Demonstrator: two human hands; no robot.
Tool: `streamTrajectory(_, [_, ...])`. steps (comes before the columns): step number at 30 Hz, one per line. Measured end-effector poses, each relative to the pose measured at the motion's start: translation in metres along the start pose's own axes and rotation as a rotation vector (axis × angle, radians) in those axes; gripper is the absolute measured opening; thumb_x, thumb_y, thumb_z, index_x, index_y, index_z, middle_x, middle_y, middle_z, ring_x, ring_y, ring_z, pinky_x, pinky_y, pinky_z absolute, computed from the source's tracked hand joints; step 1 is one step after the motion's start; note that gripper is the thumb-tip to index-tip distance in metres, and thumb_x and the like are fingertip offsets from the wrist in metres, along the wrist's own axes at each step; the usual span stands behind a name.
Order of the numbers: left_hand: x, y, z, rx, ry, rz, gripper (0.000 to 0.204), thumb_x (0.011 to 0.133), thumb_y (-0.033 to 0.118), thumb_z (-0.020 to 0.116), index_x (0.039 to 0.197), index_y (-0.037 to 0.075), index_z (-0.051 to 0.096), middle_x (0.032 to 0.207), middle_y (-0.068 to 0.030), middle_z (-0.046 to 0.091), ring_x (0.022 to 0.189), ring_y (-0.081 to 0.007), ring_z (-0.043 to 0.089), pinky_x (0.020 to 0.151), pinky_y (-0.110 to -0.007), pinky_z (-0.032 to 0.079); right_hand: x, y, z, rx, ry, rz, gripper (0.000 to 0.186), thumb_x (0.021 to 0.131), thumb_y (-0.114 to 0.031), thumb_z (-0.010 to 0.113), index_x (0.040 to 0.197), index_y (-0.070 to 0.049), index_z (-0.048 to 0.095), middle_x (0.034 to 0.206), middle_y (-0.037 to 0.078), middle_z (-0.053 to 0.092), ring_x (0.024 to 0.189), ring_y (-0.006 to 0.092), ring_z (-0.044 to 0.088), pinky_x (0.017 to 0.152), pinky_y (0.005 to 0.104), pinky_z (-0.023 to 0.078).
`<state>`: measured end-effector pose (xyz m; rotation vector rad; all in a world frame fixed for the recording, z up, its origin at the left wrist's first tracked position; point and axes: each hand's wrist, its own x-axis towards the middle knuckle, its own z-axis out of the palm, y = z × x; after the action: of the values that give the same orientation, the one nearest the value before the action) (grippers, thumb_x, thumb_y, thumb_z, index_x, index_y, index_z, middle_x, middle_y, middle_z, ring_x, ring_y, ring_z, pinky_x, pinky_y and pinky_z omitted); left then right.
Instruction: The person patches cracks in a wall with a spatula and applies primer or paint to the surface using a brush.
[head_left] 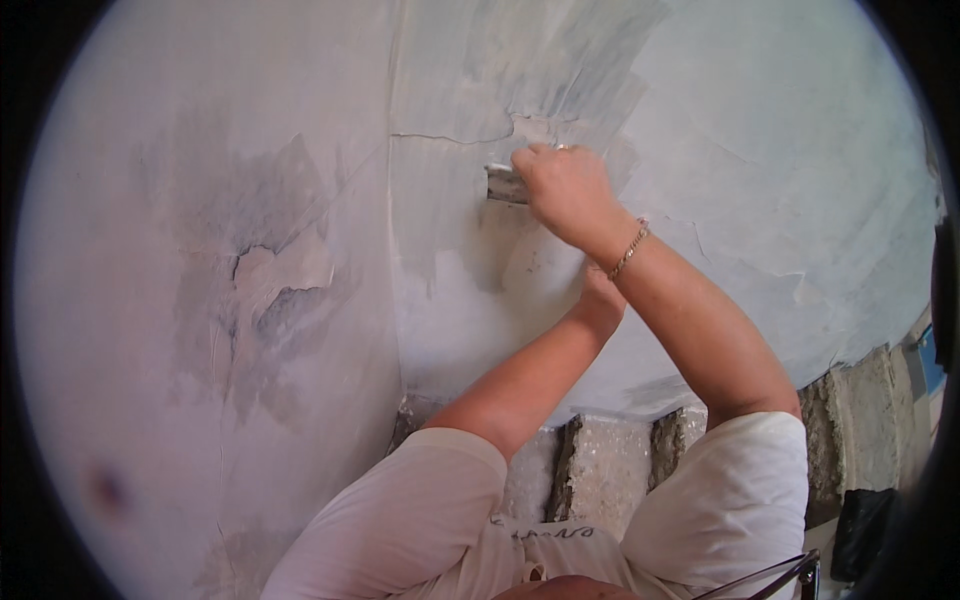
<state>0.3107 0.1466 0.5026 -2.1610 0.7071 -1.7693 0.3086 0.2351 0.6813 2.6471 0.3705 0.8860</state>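
My right hand [568,192] is closed around a putty knife, raised to the wall. Its short, smeared metal blade [505,186] sticks out to the left of my fingers, close to the plaster, with a whitish edge along the top. A chain bracelet [630,250] circles my right wrist. Just below, my left hand [603,289] lies partly behind the right wrist; its fingers are hidden. Around the hands the plastered wall [450,290] shows damp grey streaks. Right above my right hand is a chipped, pale patch [532,128], with a crack running left from it.
On the left wall face, a broken patch [285,270] has ragged edges and a dark stain round it. An inside corner [393,230] divides the two wall faces. Below are rough concrete steps [605,465]. A black object [862,532] lies at the lower right.
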Motion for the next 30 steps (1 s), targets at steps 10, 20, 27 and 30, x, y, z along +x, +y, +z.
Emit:
streamTrajectory(10, [0.008, -0.029, -0.033, -0.655, -0.335, 0.050, 0.059, 0.095, 0.021, 0.037, 0.150, 0.012, 0.017, 0.158, -0.0121, 0.004, 0.144, -0.0395, -0.003, 0.113, -0.061, -0.002, 0.048, 0.049, -0.054, -0.226, 0.248, -0.146, 0.015, 0.077, -0.022, 0.066, 0.083, -0.008, 0.062, 0.084, 0.009, 0.063, 0.081, 0.0292, 0.063, 0.068, 0.0412, 0.049])
streamTrajectory(20, [0.013, -0.037, -0.040, -0.638, -0.421, 0.127, 0.065, 0.094, 0.019, 0.040, 0.151, 0.009, 0.012, 0.158, -0.0166, 0.006, 0.144, -0.0432, 0.002, 0.113, -0.061, 0.001, 0.055, 0.067, -0.171, -0.182, 0.326, 0.286, 0.019, 0.082, -0.027, 0.066, 0.078, -0.008, 0.062, 0.076, 0.009, 0.065, 0.070, 0.0263, 0.063, 0.067, 0.0390, 0.050])
streamTrajectory(27, [0.005, -0.029, -0.029, -0.865, -0.221, -0.076, 0.066, 0.094, 0.039, 0.034, 0.149, 0.009, 0.015, 0.157, -0.0158, 0.013, 0.144, -0.0428, 0.004, 0.115, -0.060, 0.001, -0.030, -0.030, -0.009, 0.106, -0.146, -0.132, 0.010, 0.079, -0.011, 0.056, 0.081, -0.004, 0.063, 0.080, 0.015, 0.064, 0.075, 0.0324, 0.065, 0.064, 0.0428, 0.051])
streamTrajectory(30, [0.002, -0.028, -0.029, -0.578, -0.187, -0.016, 0.068, 0.092, 0.047, 0.032, 0.147, 0.008, 0.021, 0.156, -0.0155, 0.016, 0.144, -0.0410, 0.004, 0.115, -0.060, 0.001, -0.040, -0.031, 0.035, 0.110, -0.160, -0.149, 0.010, 0.077, -0.006, 0.054, 0.085, -0.004, 0.059, 0.085, 0.014, 0.062, 0.080, 0.0322, 0.064, 0.068, 0.0425, 0.051])
